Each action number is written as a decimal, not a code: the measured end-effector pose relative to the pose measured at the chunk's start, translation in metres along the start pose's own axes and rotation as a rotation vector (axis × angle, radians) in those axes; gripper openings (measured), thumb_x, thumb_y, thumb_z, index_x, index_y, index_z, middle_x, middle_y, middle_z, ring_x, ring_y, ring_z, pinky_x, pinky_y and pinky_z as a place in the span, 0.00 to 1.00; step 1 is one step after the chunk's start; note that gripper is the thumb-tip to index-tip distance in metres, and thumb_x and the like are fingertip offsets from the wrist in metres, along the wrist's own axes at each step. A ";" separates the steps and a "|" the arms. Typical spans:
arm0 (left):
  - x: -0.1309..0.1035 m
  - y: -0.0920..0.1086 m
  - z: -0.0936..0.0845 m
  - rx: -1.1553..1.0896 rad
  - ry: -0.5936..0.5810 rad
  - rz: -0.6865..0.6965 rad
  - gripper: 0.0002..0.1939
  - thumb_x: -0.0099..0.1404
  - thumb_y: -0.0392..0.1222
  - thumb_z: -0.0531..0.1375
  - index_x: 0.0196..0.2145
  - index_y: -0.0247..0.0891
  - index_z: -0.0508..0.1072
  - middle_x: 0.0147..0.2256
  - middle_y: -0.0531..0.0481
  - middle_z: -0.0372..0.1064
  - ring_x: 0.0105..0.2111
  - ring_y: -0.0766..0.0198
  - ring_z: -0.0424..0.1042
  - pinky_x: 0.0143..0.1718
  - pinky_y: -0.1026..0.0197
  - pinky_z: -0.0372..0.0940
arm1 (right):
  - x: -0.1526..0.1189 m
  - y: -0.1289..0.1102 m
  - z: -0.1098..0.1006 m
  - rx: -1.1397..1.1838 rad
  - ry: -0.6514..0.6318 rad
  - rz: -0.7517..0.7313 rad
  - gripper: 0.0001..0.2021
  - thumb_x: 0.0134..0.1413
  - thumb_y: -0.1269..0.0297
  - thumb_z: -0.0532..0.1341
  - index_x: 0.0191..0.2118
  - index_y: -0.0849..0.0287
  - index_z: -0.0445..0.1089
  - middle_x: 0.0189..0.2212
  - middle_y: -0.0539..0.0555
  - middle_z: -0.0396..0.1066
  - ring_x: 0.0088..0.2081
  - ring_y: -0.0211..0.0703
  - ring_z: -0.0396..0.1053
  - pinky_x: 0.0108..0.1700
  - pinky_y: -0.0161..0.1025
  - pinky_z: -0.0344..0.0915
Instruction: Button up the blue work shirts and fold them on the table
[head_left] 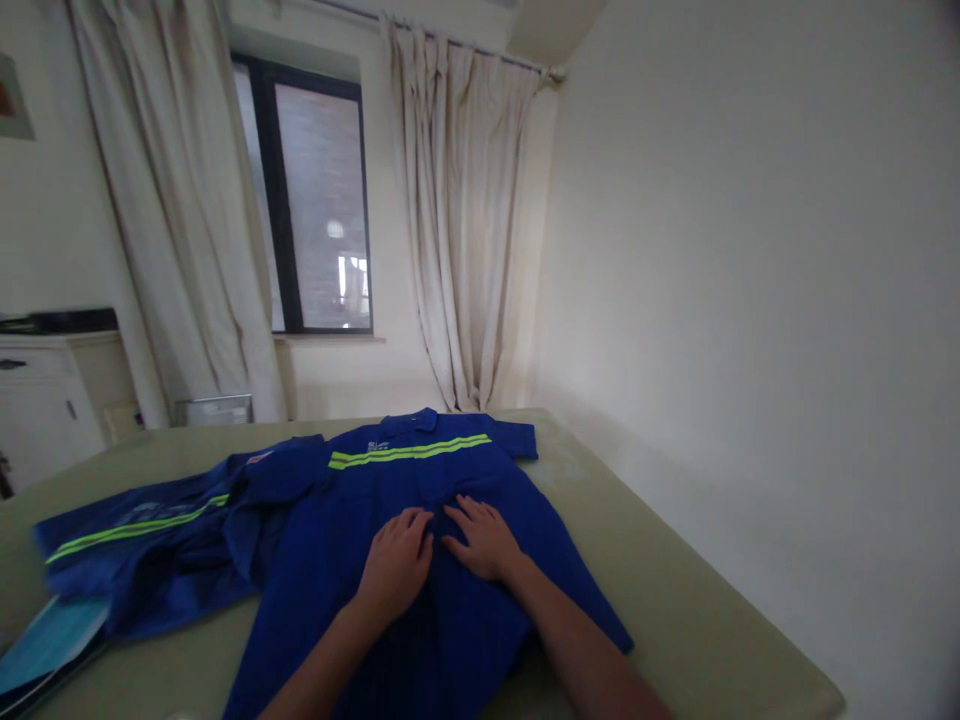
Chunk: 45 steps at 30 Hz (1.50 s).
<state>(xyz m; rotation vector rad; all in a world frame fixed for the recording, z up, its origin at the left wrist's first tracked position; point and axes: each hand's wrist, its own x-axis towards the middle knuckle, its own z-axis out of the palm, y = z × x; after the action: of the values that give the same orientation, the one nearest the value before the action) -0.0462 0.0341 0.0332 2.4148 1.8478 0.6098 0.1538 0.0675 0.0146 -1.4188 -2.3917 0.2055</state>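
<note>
A blue short-sleeved work shirt (352, 530) lies spread out in front of me, its collar at the far end. A yellow-green reflective stripe (409, 452) crosses its chest, with small white print above the stripe at the left. My left hand (396, 562) rests palm down on the middle of the shirt, fingers stretched out and fairly close together. Just to its right, my right hand (482, 537) lies on the same cloth with its fingers spread. Neither hand visibly grips the fabric, though the fingertips' undersides are hidden.
Left of the shirt lies a second blue garment (180, 560) with a similar stripe, rumpled. A light-blue flat item (56, 640) is near the left edge. The green-covered surface (660, 590) runs along the white wall (750, 300). A white cabinet (45, 400) stands at left.
</note>
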 end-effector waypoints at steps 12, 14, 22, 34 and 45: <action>-0.035 -0.022 0.003 0.056 -0.179 0.079 0.31 0.73 0.62 0.46 0.70 0.54 0.56 0.71 0.55 0.50 0.71 0.44 0.49 0.69 0.31 0.43 | -0.055 -0.049 -0.039 0.206 0.064 -0.292 0.13 0.66 0.50 0.62 0.44 0.53 0.75 0.40 0.51 0.76 0.45 0.45 0.71 0.53 0.40 0.62; -0.024 -0.028 0.001 0.024 -0.152 0.098 0.29 0.74 0.57 0.48 0.68 0.52 0.60 0.70 0.53 0.54 0.70 0.47 0.53 0.69 0.35 0.46 | -0.079 -0.056 -0.031 0.242 -0.009 -0.338 0.22 0.53 0.43 0.70 0.47 0.51 0.74 0.45 0.51 0.75 0.47 0.47 0.70 0.56 0.41 0.61; -0.042 -0.020 -0.011 -0.077 0.056 0.165 0.18 0.67 0.29 0.50 0.42 0.42 0.78 0.45 0.47 0.78 0.50 0.56 0.72 0.60 0.49 0.60 | -0.102 -0.060 -0.018 0.237 0.067 -0.087 0.05 0.64 0.69 0.61 0.43 0.52 0.73 0.44 0.50 0.73 0.48 0.45 0.68 0.52 0.38 0.60; -0.073 -0.002 -0.018 -0.241 -0.101 0.398 0.25 0.74 0.41 0.51 0.67 0.52 0.62 0.59 0.48 0.71 0.58 0.56 0.68 0.67 0.44 0.55 | -0.102 -0.063 -0.015 0.178 0.058 -0.131 0.14 0.57 0.54 0.67 0.46 0.53 0.72 0.47 0.53 0.73 0.51 0.50 0.67 0.58 0.44 0.58; -0.025 0.008 0.015 -0.356 0.049 -0.030 0.22 0.73 0.42 0.45 0.54 0.39 0.74 0.50 0.42 0.78 0.51 0.53 0.76 0.57 0.49 0.65 | -0.106 -0.063 -0.023 0.175 0.007 -0.142 0.17 0.53 0.54 0.67 0.48 0.51 0.72 0.49 0.52 0.72 0.52 0.49 0.66 0.59 0.44 0.56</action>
<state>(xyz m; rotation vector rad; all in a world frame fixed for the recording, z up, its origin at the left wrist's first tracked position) -0.0394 0.0115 0.0144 2.1559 1.6215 0.9144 0.1573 -0.0566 0.0311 -1.1660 -2.3916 0.3627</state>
